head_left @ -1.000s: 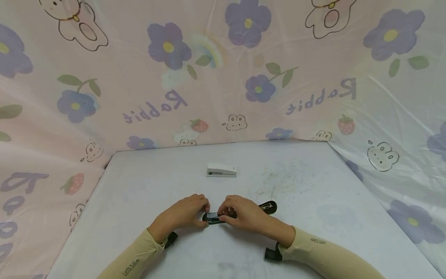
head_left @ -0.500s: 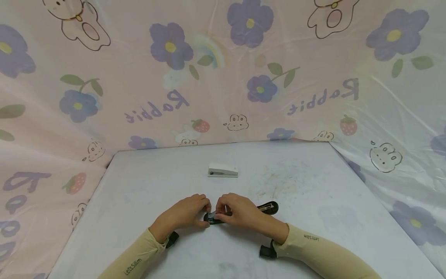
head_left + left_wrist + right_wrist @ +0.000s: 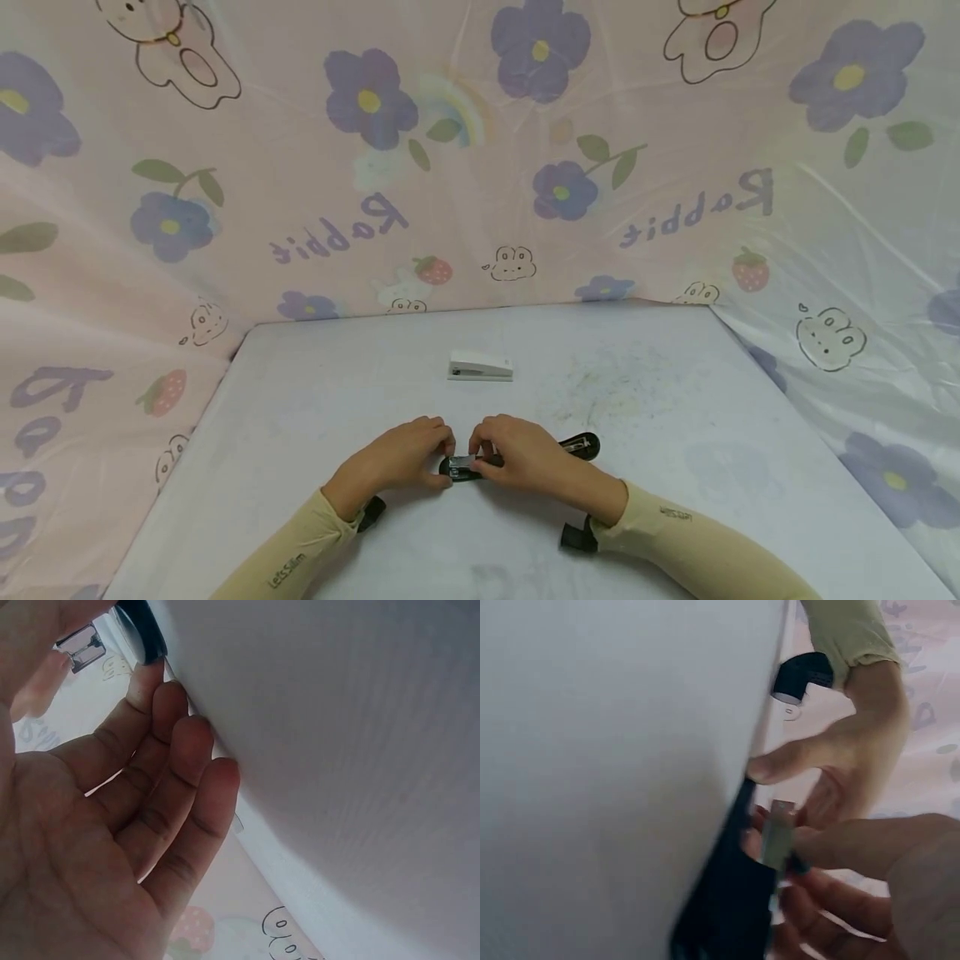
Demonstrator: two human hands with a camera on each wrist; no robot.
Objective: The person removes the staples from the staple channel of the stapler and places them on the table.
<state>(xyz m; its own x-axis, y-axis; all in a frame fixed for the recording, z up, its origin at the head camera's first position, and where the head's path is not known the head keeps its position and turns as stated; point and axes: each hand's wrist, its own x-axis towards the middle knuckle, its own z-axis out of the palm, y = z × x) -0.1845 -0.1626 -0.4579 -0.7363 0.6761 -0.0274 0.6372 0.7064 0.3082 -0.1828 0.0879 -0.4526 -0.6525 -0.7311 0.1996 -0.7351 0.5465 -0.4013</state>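
Note:
A black stapler lies on the white table, spread lengthwise under both hands. The left hand grips its left end between thumb and fingertips; in the left wrist view that dark stapler end touches the index fingertip. Above the stapler's middle, the right hand pinches a metal rail part with thumb and fingers, and its palm side hides much of the body. The right wrist view shows the rail raised at an angle from the dark stapler body.
A white stapler stands farther back on the white table. Smudges mark the tabletop at the right. Patterned fabric hangs behind and beside the table. Dark wrist cameras sit under both wrists.
The right hand's fingertips shifted left toward the stapler's left end, then slightly back right, and the metal part tilted and came down flatter. The left hand stays in place.

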